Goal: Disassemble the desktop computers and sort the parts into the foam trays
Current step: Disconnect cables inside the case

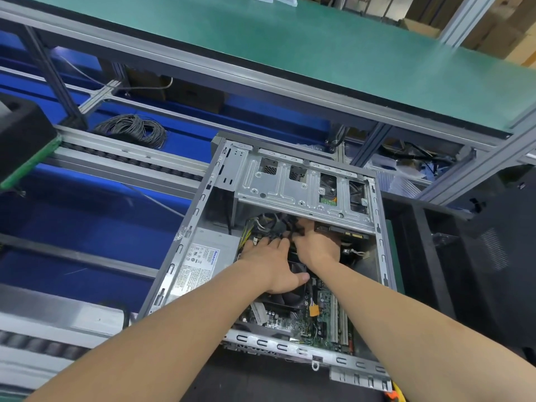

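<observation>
- Digging into the cable bundle point(278, 224): the right hand point(317, 246) has its fingers point(301, 227) curled round the black wires, I'd guess to tug a plug loose.
- Left hand point(272, 264) fingers point(261, 245) lie straight, pressing down at 9 o'clock of that, probably bracing.
- Tight spot: the drive cage point(301, 184) overhangs at 12, and the power supply point(203, 256) crowds 9.
- The only open room is toward 6, over the fan point(287, 297) and motherboard point(313, 323).
- The desktop computer point(278, 346) lies open dead centre, with what looks like a foam tray point(26, 132) far out at 10.

Open grey computer case point(374, 198) lies flat, motherboard point(319, 323) exposed.
</observation>
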Tool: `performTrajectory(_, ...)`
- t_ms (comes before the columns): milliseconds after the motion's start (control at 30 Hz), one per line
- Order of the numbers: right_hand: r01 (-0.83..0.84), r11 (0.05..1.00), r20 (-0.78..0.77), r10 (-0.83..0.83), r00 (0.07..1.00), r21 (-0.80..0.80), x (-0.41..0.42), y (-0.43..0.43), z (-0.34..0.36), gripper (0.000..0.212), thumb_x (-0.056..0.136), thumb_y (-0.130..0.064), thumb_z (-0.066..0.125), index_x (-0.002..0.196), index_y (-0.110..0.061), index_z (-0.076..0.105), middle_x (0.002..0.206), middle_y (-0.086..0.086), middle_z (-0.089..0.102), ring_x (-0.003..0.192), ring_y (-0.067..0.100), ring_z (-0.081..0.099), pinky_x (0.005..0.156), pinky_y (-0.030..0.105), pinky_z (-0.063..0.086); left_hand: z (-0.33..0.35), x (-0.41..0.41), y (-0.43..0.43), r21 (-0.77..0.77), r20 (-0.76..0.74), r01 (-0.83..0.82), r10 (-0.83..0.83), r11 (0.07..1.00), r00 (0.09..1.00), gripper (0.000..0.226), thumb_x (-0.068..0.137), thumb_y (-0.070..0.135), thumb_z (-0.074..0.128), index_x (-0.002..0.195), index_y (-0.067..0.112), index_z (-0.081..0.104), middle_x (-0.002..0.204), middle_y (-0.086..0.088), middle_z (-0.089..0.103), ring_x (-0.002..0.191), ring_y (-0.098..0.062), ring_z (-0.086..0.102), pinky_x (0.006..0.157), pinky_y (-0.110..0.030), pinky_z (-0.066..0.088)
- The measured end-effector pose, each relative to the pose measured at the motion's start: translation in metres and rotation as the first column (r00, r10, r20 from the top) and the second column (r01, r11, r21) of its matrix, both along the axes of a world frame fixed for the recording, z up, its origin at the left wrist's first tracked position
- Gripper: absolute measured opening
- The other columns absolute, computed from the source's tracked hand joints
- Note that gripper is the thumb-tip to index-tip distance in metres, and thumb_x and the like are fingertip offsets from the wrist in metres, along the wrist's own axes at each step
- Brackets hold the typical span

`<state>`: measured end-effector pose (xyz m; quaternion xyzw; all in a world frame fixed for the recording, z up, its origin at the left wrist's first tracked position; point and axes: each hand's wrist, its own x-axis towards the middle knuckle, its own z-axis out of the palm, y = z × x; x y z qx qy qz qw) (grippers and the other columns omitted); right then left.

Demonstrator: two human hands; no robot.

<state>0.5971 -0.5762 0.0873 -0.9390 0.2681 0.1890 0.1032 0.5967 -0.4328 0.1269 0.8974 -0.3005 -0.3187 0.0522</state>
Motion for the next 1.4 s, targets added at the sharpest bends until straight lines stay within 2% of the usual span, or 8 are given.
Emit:
performTrajectory(233,-0.052,0.997,-0.111,0.045,0.993,-0.059,0.003,0.001,0.007,0.041,0.109,-0.024,0.028,0.143,-0.017,0.05,0.133,0.01,0.062,0.114,0.033,0.062,0.072,0.033,0.037,-0.002,0.001,-0.001,0.016,-0.01,-0.008,0.008,1.0,1.0,0.097,0.093,0.077,0.037,0.164,0.018,0.006,0.171,-0.003,0.013,0.158,-0.026,0.009,0.125,-0.052,0.011)
performTrajectory(400,0.001,0.999,0.044,0.002,0.999,-0.052,-0.009,0.003,0.013,0.039,0.106,-0.034,0.035,0.119,-0.014,0.066,0.085,0.004,0.063,0.069,0.022,0.053,0.059,0.029,0.035,0.001,-0.003,0.002,0.002,0.01,-0.022,0.022,1.0,1.0,0.099,0.093,0.078,0.036,0.163,0.017,0.004,0.172,-0.006,0.007,0.158,-0.026,0.006,0.126,-0.051,0.008)
performTrajectory(633,-0.305,0.952,0.045,0.306,0.951,-0.028,-0.031,0.001,0.034,0.033,0.108,-0.035,0.039,0.125,-0.008,0.05,0.123,0.017,0.064,0.112,0.037,0.062,0.094,0.043,0.046,0.006,-0.032,0.014,0.181,0.063,-0.098,0.088,0.979,0.994,0.113,0.09,0.085,0.029,0.161,0.008,-0.014,0.165,-0.03,-0.02,0.156,-0.043,-0.01,0.126,-0.051,0.0)
performTrajectory(833,-0.646,0.759,0.189,0.649,0.737,-0.088,-0.036,0.015,0.039,0.043,0.091,-0.002,0.052,0.132,-0.009,0.059,0.129,0.01,0.057,0.118,0.03,0.054,0.101,0.04,0.043,0.009,-0.033,0.013,0.166,0.264,-0.051,0.006,0.985,0.964,0.116,0.086,0.089,0.024,0.157,-0.003,0.016,0.16,-0.023,0.027,0.149,-0.041,0.022,0.122,-0.054,0.013)
performTrajectory(933,-0.606,0.795,0.133,0.603,0.787,-0.019,-0.013,0.022,0.033,0.042,0.094,-0.002,0.05,0.134,-0.007,0.059,0.136,0.015,0.055,0.125,0.033,0.052,0.105,0.038,0.044,0.01,-0.022,0.01,0.067,0.196,-0.103,0.088,0.992,0.977,0.118,0.079,0.092,0.041,0.154,0.002,0.02,0.154,-0.021,0.033,0.143,-0.039,0.032,0.119,-0.05,0.025)
performTrajectory(1033,-0.534,0.841,0.102,0.526,0.844,0.083,0.008,0.027,0.028,0.057,0.098,-0.006,0.049,0.154,-0.016,0.043,0.156,0.015,0.046,0.14,0.032,0.046,0.113,0.035,0.041,0.005,-0.016,0.009,0.038,0.059,-0.182,0.18,0.983,0.982,0.127,0.078,0.09,0.049,0.159,0.004,0.005,0.166,-0.025,0.006,0.154,-0.041,0.01,0.125,-0.051,0.013)
performTrajectory(1300,-0.382,0.901,0.213,0.34,0.916,0.208,0.025,0.024,0.009,0.056,0.105,-0.014,0.046,0.156,-0.035,0.04,0.155,0.008,0.048,0.129,0.029,0.055,0.083,0.019,0.033,0.0,-0.004,0.003,0.013,-0.161,-0.358,0.355,0.934,0.921,0.149,0.069,0.081,0.073,0.159,0.004,-0.017,0.166,-0.023,-0.025,0.156,-0.038,-0.015,0.126,-0.05,0.001)
performTrajectory(1400,-0.335,0.907,0.226,0.282,0.933,0.254,0.024,0.027,0.004,0.055,0.104,-0.026,0.055,0.156,-0.035,0.04,0.159,0.003,0.044,0.137,0.029,0.051,0.1,0.025,0.041,-0.001,-0.007,0.004,0.015,-0.197,-0.381,0.376,0.925,0.905,0.143,0.071,0.083,0.069,0.161,0.01,-0.015,0.167,-0.022,-0.019,0.156,-0.042,-0.003,0.126,-0.053,0.012)
